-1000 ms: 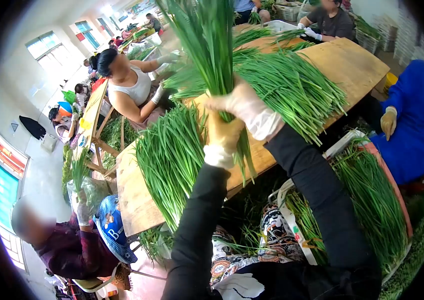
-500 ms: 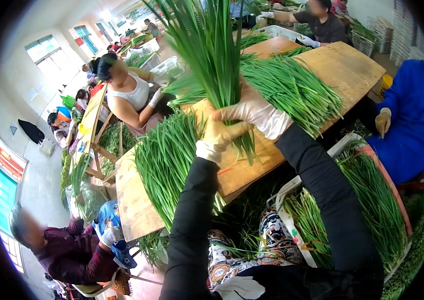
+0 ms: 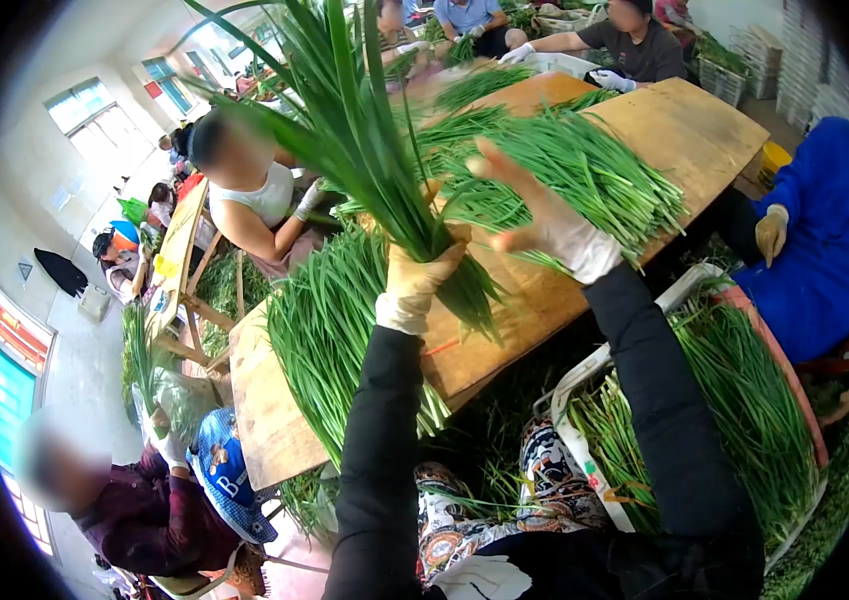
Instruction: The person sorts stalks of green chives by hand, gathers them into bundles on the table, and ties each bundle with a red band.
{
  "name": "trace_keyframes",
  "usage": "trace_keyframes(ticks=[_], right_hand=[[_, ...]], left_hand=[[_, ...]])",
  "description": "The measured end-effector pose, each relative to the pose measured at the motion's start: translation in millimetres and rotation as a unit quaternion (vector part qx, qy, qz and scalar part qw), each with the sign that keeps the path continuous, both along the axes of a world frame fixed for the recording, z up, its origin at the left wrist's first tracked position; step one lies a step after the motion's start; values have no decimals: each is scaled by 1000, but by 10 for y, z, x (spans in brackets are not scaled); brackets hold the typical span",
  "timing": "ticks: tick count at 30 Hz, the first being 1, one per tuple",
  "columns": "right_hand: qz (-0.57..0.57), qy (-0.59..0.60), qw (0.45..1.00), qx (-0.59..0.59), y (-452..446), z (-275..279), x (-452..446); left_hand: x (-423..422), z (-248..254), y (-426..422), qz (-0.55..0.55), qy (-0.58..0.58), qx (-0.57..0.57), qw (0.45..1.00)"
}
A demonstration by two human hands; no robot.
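My left hand (image 3: 419, 283), gloved, is wrapped round the lower part of a bunch of garlic chives (image 3: 385, 190). The bunch stands tilted above the wooden table (image 3: 505, 352), its long leaves fanning up and to the left, its stem ends pointing down to the right. Just right of the bunch, my right hand (image 3: 553, 222), also gloved, is apart from it with fingers spread and nothing in them. One pile of chives (image 3: 330, 310) lies on the table left of my left hand. Beyond my right hand lies another chive pile (image 3: 585, 165).
A crate (image 3: 783, 365) filled with chives stands beside my right leg. A person in blue (image 3: 805, 250) sits to the right, and a person in a dark red top (image 3: 150, 510) at lower left. Across the table sit several people. A red strip (image 3: 440, 347) lies near the table edge.
My right hand has let go of the bunch, moved right and opened. My left hand keeps hold, and the bunch now leans further left. The person at lower left has raised some greens.
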State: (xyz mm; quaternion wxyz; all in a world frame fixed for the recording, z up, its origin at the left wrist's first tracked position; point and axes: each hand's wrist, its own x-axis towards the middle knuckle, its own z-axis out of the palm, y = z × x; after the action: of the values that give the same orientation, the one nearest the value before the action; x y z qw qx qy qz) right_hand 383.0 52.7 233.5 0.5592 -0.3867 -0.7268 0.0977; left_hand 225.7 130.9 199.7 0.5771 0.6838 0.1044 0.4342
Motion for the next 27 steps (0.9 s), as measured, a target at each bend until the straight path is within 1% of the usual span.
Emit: trace_keyframes(ticks=[2,3,4,5,6,7,8,9,10,11,12,13,14,15,16,17,18,19,20,21,22,23,24,25,26,27], right_hand=[[0,-9,996,-92,-36,-330,185],[9,-15,997,-76,39,-596,113],[17,-22,998,-61,29,-814,-7],[53,44,978,-195,-98,-760,-214],[-73,-1,986,-148,-73,-969,-390],[-7,138,979,-148,32,-1094,-498],[60,273,949,-144,105,-1118,-571],[61,274,949,-144,160,-1133,-571],[-3,246,964,-99,207,-1110,-563],[-67,217,972,-54,209,-1079,-565],[-68,219,972,-57,168,-1057,-562],[-97,191,975,-61,94,-943,-561],[-125,161,977,-63,54,-865,-559],[-107,152,981,-54,46,-1038,-526],[-107,150,982,-51,98,-1337,-472],[-95,180,972,-114,182,-1713,-414],[-82,209,958,-177,234,-1896,-385],[-44,249,923,-290,58,-1607,-406],[-45,249,922,-291,53,-1576,-435],[-32,283,930,-231,42,-1559,-476],[-21,313,934,-169,14,-1539,-495],[-45,329,907,-260,-67,-1439,-517],[-45,326,907,-263,-200,-1328,-505],[24,383,841,-381,-371,-1204,-470],[90,430,753,-489,-486,-1154,-438],[80,461,734,-492,-530,-1196,-429]], left_hand=[[-85,-16,100,-73,-32,-89,993],[-76,-1,84,-73,-33,-87,993],[-39,15,31,-62,-62,-77,993],[8,35,-40,-52,-89,-68,992],[70,80,-157,-44,-128,-96,986],[143,95,-219,-19,-132,-111,985],[183,179,-284,7,-135,-126,983],[156,283,-318,0,-139,-97,986],[117,309,-258,51,-80,-46,994],[82,385,-243,32,-59,-33,997],[48,452,-246,12,-38,-21,999],[11,440,-233,-10,-35,27,999],[8,376,-215,-11,-36,28,999],[13,271,-176,29,-10,87,996],[20,179,-153,70,16,146,987],[37,102,-183,63,7,106,992],[75,47,-123,63,7,107,992],[137,10,-24,82,-32,37,995],[181,105,-38,100,-69,-36,992],[155,209,-21,-4,-128,-1,992],[172,306,127,41,-80,16,996],[253,286,223,67,-73,-87,991],[285,251,285,94,-67,-188,975],[224,261,215,134,8,-235,963],[100,175,318,44,48,-164,984],[65,23,336,44,47,-164,984]])
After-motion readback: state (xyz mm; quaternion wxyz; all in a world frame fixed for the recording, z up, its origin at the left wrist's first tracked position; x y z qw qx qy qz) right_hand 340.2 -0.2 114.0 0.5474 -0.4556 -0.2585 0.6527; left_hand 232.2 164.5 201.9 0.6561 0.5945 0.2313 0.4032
